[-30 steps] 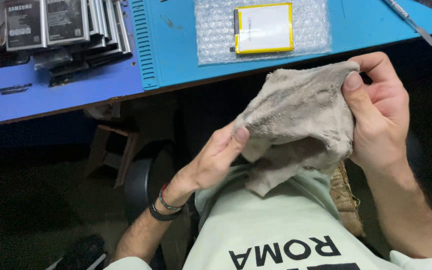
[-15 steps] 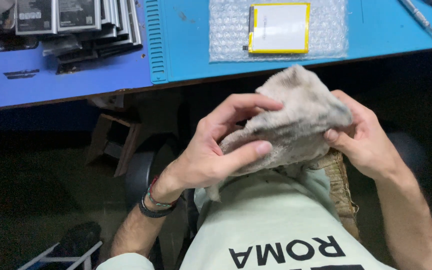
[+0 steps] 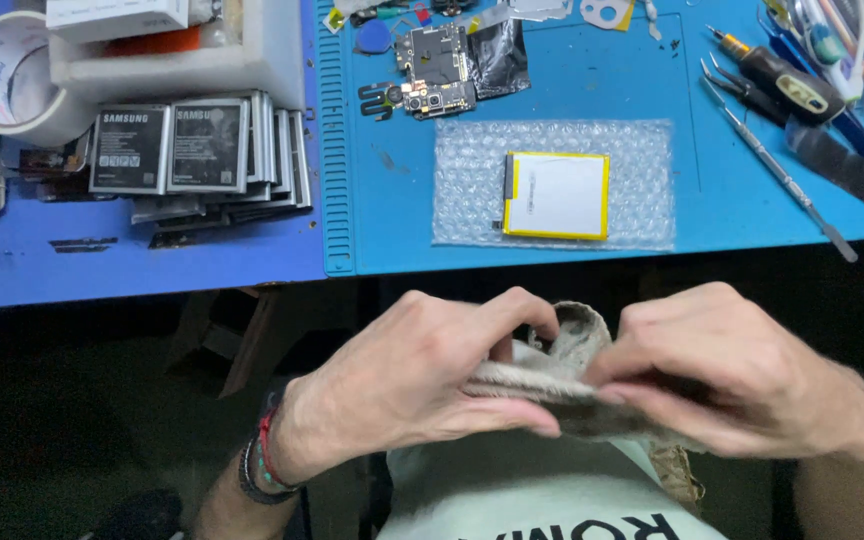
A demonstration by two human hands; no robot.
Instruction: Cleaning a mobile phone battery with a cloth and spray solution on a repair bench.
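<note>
**Both hands gripping a folded cloth below the tabletop edge**

A grey-beige cloth (image 3: pixel 562 375) is held in front of the person's chest, nearer than the tabletop (image 3: pixel 402 230) and below its edge. The left hand (image 3: pixel 417 385) is closed around the cloth's left part, fingers curled over the top and thumb beneath. The right hand (image 3: pixel 727 375) pinches the right part, fingers pressed flat along the fold. The two hands almost meet at the middle of the cloth. Far of them, on the blue mat, a white battery with a yellow border (image 3: pixel 556 195) lies flat on a sheet of bubble wrap (image 3: pixel 642 150). A circuit board (image 3: pixel 432 70) lies farther back. To the far left stands a row of dark batteries (image 3: pixel 192 150); to the far right lie a screwdriver (image 3: pixel 782 75) and tweezers (image 3: pixel 782 180).
</note>
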